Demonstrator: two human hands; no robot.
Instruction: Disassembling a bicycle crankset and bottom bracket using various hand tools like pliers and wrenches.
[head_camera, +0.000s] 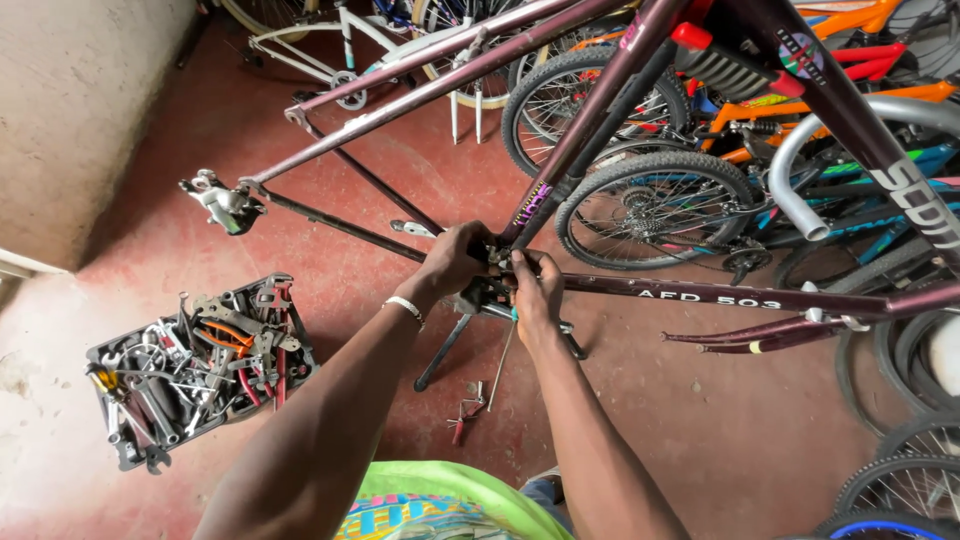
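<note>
Labels: a long pale sticker with dark lettering ran along the horizontal tube of the maroon bicycle frame (700, 295), right of the hands. A narrow multicoloured decal (533, 203) lay lengthwise on the upright tube just above the hands. A round sticker (801, 52) in red, green and white sat on the thick dark tube at upper right, with large white lettering further down the same tube. No packages in view.

The frame was held off the red floor (700, 440) on a repair stand (445, 350), whose dark legs splayed below the hands.

Left hand (458, 260): fingers curled and closed around the junction where the frame tubes met, knuckles up, wrist bent slightly. A pale bracelet (405, 308) circled the wrist.

Right hand (535, 295): fingers drawn together, pinching at the same junction, thumb side touching the left hand. A thin rod hung down from beneath it; whether it was gripped could not be determined.

Both forearms extended forward from the lower edge of view, converging at the junction.

An open black tool tray (125, 455) packed with wrenches and pliers lay on the floor at left, well apart from the hands. A small red-handled tool (465, 412) lay on the floor under the stand. Other bicycles and wheels (655, 205) crowded the right side.
</note>
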